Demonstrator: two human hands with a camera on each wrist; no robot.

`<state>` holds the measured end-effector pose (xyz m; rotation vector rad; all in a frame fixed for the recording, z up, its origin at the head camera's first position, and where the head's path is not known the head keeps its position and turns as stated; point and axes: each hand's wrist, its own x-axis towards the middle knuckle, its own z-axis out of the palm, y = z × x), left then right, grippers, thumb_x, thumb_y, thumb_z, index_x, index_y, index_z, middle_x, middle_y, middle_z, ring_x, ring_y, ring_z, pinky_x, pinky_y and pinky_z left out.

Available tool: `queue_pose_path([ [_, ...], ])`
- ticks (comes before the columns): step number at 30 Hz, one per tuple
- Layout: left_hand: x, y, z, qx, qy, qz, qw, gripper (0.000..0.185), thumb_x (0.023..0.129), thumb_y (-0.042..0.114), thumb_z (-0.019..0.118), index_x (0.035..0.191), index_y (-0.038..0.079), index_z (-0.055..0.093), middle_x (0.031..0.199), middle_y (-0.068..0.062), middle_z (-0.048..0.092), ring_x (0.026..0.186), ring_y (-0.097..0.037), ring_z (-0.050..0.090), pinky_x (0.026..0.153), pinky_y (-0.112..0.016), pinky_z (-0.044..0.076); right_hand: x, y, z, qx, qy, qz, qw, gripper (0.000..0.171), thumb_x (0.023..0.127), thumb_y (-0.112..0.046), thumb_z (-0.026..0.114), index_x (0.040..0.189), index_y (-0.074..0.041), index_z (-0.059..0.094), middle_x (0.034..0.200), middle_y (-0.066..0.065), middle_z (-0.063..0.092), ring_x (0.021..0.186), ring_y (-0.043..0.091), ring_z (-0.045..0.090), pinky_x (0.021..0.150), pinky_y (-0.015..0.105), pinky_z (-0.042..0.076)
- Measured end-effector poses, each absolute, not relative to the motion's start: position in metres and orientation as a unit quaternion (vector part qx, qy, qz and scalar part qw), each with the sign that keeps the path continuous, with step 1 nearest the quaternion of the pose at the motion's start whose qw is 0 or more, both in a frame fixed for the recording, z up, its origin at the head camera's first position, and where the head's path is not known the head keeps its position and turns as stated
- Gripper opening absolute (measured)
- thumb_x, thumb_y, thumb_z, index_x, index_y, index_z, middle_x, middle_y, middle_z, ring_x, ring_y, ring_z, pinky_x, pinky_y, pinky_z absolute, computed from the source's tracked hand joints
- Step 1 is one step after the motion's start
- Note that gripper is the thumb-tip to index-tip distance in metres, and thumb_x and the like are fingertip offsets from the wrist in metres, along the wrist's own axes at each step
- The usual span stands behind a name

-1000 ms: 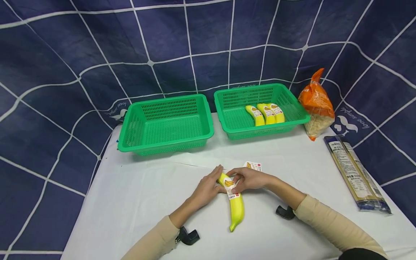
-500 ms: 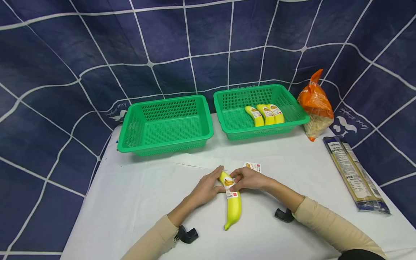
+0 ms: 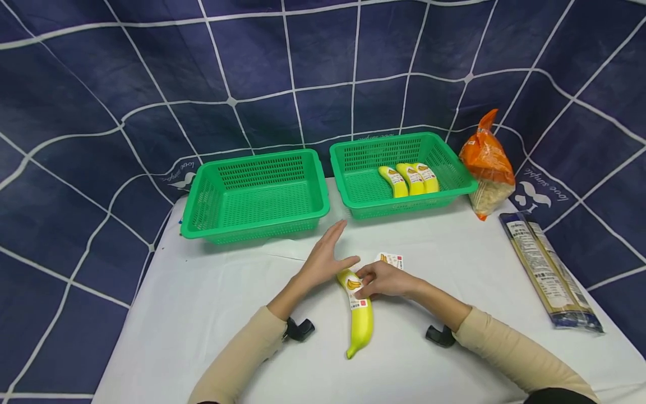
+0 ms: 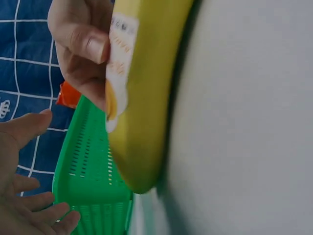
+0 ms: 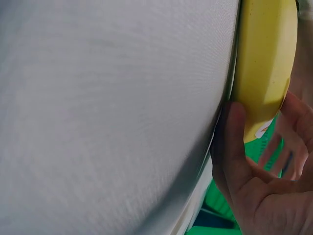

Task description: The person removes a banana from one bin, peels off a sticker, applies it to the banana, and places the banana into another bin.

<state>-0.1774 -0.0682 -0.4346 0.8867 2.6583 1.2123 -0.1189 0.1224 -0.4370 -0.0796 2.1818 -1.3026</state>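
A yellow banana point(image 3: 361, 317) with a sticker label lies on the white table point(image 3: 212, 314), stem end toward me. My right hand point(image 3: 364, 282) curls over its far end, thumb on the label; the left wrist view shows that thumb point(image 4: 88, 46) against the banana point(image 4: 146, 98). In the right wrist view the right hand point(image 5: 254, 186) cups the banana point(image 5: 266, 58). My left hand point(image 3: 339, 244) hovers just left of the banana's far end, fingers straight, holding nothing. The left hand point(image 4: 24, 196) is spread in the left wrist view. A small label sheet point(image 3: 391, 260) lies behind the right hand.
Two green baskets stand at the back: the left basket point(image 3: 202, 196) holds nothing, the right basket point(image 3: 353, 191) holds three labelled bananas point(image 3: 411, 178). An orange bag point(image 3: 485, 160) and a long noodle packet point(image 3: 547, 269) lie at the right. A blue grid cloth hangs behind.
My left hand has let go of the banana's far end, lifted and opened toward the baskets. The right hand stays on the label. The banana has swung slightly.
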Motion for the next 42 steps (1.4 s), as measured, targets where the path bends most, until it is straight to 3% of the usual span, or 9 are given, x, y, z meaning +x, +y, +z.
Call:
queue_pose_path([
  [8, -0.210, -0.034, -0.413, 0.265, 0.869, 0.415, 0.050, 0.112, 0.081, 0.042, 0.077, 0.158, 0.014, 0.002, 0.165, -0.011, -0.008, 0.153, -0.031, 0.003, 0.116, -0.059, 0.026, -0.118, 0.123, -0.438, -0.038, 0.818, -0.494, 0.291, 0.061, 0.078, -0.016, 0.080, 0.129, 0.008, 0.056, 0.094, 0.010, 0.063, 0.071, 0.011, 0.060, 0.071, 0.029, 0.058],
  [12, -0.225, -0.020, -0.410, 0.242, 0.872, 0.423, 0.048, 0.117, 0.081, 0.042, 0.077, 0.157, 0.010, -0.006, 0.163, -0.014, -0.017, 0.152, -0.037, -0.005, 0.117, -0.061, 0.022, -0.118, 0.124, -0.438, -0.039, 0.817, -0.496, 0.291, 0.058, 0.078, -0.015, 0.079, 0.128, 0.007, 0.057, 0.094, 0.009, 0.063, 0.071, 0.010, 0.060, 0.071, 0.029, 0.058],
  [19, -0.253, -0.004, -0.406, 0.199, 0.881, 0.426, 0.055, 0.118, 0.082, 0.048, 0.073, 0.156, 0.009, -0.011, 0.163, -0.014, -0.020, 0.150, -0.043, -0.007, 0.119, -0.061, 0.016, -0.117, 0.124, -0.439, -0.037, 0.816, -0.495, 0.295, 0.058, 0.078, -0.015, 0.080, 0.127, 0.006, 0.058, 0.094, 0.009, 0.064, 0.072, 0.011, 0.061, 0.071, 0.028, 0.058],
  [25, -0.269, 0.002, -0.401, 0.180, 0.880, 0.430, 0.086, 0.122, 0.081, 0.056, 0.071, 0.155, 0.014, -0.015, 0.162, -0.008, -0.024, 0.151, -0.039, -0.008, 0.121, -0.060, 0.011, -0.115, 0.123, -0.439, -0.042, 0.818, -0.493, 0.292, 0.057, 0.078, -0.015, 0.080, 0.127, 0.006, 0.058, 0.092, 0.008, 0.063, 0.070, 0.010, 0.060, 0.068, 0.026, 0.057],
  [33, -0.277, 0.003, -0.411, 0.167, 0.873, 0.451, 0.087, 0.122, 0.081, 0.057, 0.071, 0.155, 0.014, -0.015, 0.161, -0.005, -0.028, 0.152, -0.035, -0.007, 0.120, -0.058, 0.017, -0.115, 0.122, -0.440, -0.043, 0.817, -0.494, 0.295, 0.057, 0.079, -0.015, 0.079, 0.127, 0.007, 0.058, 0.097, 0.009, 0.065, 0.074, 0.010, 0.061, 0.071, 0.028, 0.057],
  [42, -0.279, 0.005, -0.418, 0.163, 0.866, 0.467, 0.076, 0.125, 0.078, 0.057, 0.074, 0.156, 0.009, -0.012, 0.162, -0.004, -0.026, 0.153, -0.030, -0.001, 0.120, -0.053, 0.025, -0.117, 0.123, -0.441, -0.041, 0.819, -0.493, 0.292, 0.054, 0.078, -0.015, 0.079, 0.123, 0.006, 0.059, 0.092, 0.007, 0.063, 0.072, 0.010, 0.060, 0.069, 0.025, 0.056],
])
